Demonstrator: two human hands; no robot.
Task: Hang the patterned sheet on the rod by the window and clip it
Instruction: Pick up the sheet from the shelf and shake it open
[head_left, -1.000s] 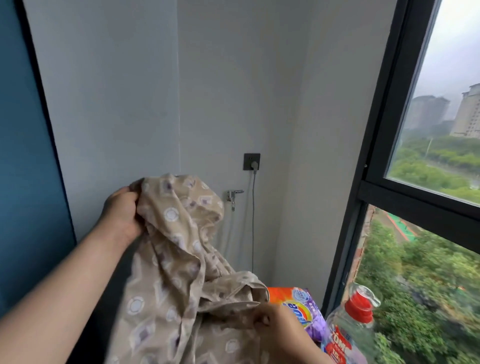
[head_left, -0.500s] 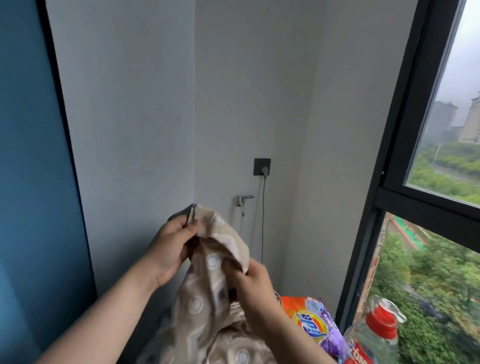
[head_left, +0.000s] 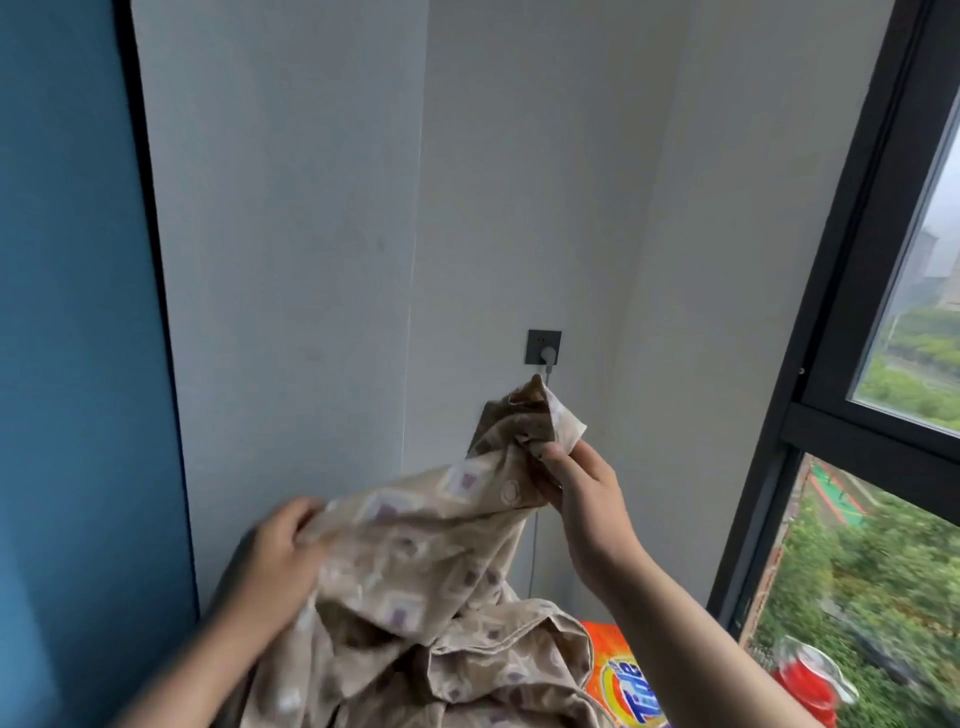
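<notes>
Status: the person's hands have moved apart since approx. half a sec ago, when both bunched the patterned sheet (head_left: 415, 587) together. Right hand (head_left: 576, 483) grip now clenched on a corner, raised near the wall socket (head_left: 544, 347). Left hand (head_left: 275, 561) grip holds an edge lower down, blurred. Sheet spans between hands, rest hanging. Rod not in view; hanging and clipping not yet done. Judgement: an edge is being opened for draping.
</notes>
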